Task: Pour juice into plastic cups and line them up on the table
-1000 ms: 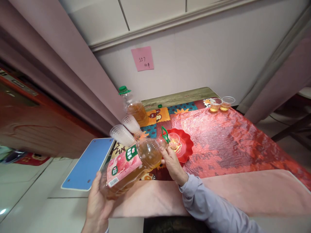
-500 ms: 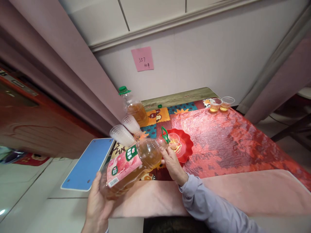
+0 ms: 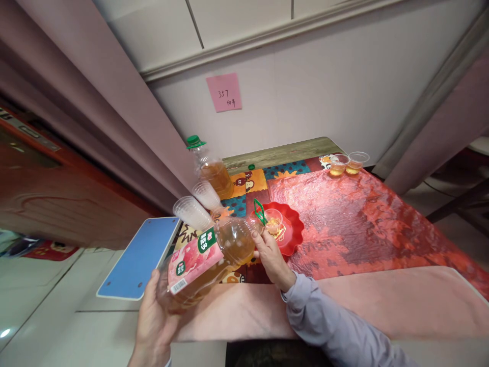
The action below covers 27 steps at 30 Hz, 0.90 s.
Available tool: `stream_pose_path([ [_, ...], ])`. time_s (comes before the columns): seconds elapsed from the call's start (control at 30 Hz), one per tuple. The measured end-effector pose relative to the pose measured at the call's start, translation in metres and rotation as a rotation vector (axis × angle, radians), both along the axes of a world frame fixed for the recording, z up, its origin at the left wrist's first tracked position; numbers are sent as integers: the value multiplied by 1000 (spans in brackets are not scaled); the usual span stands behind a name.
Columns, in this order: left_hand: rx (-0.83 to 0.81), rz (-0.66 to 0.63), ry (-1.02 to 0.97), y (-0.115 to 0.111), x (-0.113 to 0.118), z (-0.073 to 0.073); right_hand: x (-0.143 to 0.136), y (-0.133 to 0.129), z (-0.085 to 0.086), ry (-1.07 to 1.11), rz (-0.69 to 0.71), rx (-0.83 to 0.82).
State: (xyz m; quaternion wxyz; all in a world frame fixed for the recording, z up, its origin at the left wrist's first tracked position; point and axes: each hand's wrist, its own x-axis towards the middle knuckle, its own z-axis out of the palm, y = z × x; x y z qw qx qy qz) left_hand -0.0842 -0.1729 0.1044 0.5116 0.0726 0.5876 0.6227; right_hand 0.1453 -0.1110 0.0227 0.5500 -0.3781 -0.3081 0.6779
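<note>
A large clear juice bottle [image 3: 229, 244] with a pink label lies tilted between my two hands, its neck pointing right over a red scalloped plate [image 3: 296, 234]. My left hand [image 3: 155, 316] cups the bottle's base, while my right hand [image 3: 271, 255] grips it by the neck. Amber liquid fills much of the bottle. A green handle loop [image 3: 260, 211] stands up at the neck. On the plate is a clear plastic cup [image 3: 274, 220] with some yellowish liquid in it, directly by the bottle's mouth, which my fingers partly hide.
Two stacks of clear cups [image 3: 191, 211] stand left of the bottle. Behind them is a second juice bottle [image 3: 214, 173] with a green cap. A loose green cap [image 3: 251, 167] lies near the wall. Two cups of yellow liquid [image 3: 346, 165] stand at the far right corner.
The liquid in the cup on the plate looks slightly higher and frothier. Both hands and the tilted bottle stay almost in the same place.
</note>
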Motion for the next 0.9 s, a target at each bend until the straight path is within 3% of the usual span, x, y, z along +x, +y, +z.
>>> stream_pose_path([
  [0.5,-38,3,41,1,2,4,0,0,2,29,8,11],
  [0.9,-27,-18,17,0,-8,-6,1,0,3,54,7,11],
])
